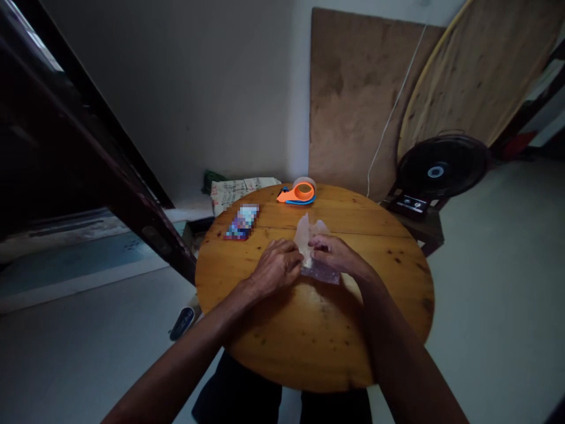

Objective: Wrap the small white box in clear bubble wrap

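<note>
A translucent, whitish piece of plastic wrapping that looks like bubble wrap point(321, 272) lies on the round wooden table point(273, 335), its far end standing up in creased folds. My left hand point(277, 265) is closed at the wrap's left edge, its fingers curled. From the other side my right hand point(338, 253) reaches over the wrap, fingers bent and pinched at its upper middle. Whether anything sits inside the folds I cannot tell. Beyond both hands, near the table's far edge, stands an orange and blue tape dispenser point(291, 195) with a roll of clear tape.
A flat rectangular object, blurred by pixels point(242, 222), lies at the table's far left. Behind the table are a printed sack point(238, 188) and a brown board point(348, 100) against the wall. A round black appliance point(441, 168) stands on a low stool to the right.
</note>
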A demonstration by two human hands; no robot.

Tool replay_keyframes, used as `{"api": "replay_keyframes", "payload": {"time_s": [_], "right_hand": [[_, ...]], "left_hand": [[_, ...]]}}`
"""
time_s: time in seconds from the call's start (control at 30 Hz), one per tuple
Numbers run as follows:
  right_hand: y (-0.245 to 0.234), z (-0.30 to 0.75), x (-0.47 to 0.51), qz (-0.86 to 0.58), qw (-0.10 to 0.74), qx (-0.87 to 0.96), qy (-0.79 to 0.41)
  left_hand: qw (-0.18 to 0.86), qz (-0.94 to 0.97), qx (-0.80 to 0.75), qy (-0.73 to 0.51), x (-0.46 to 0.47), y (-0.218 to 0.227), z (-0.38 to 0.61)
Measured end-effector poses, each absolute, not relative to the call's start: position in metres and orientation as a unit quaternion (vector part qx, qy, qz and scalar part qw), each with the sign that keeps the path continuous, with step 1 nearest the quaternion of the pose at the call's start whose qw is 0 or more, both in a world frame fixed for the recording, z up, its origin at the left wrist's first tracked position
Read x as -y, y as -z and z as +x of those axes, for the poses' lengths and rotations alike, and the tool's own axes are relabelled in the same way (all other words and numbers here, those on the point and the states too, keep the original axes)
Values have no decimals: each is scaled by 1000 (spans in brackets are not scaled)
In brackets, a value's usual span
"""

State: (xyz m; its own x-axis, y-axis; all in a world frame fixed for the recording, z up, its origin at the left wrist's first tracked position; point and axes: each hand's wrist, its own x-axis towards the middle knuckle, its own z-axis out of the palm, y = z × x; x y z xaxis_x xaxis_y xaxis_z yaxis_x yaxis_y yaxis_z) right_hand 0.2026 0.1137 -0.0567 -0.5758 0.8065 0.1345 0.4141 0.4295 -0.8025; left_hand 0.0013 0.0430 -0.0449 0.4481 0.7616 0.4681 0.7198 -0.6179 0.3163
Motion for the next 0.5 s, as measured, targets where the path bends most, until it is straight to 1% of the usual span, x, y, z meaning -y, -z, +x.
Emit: {"api": "replay_keyframes", "payload": {"time_s": [0.17,0.3,0.5], "right_hand": [[59,206,-115,-391,262,799,-375],[60,206,-117,-386,257,801,-379],[59,204,-116,-383,270,800,-375]], "left_hand": [[39,823,-412,-389,-46,63,1],[6,820,-406,-403,-46,71,5],[14,830,-382,-407,-46,75,8]]}}
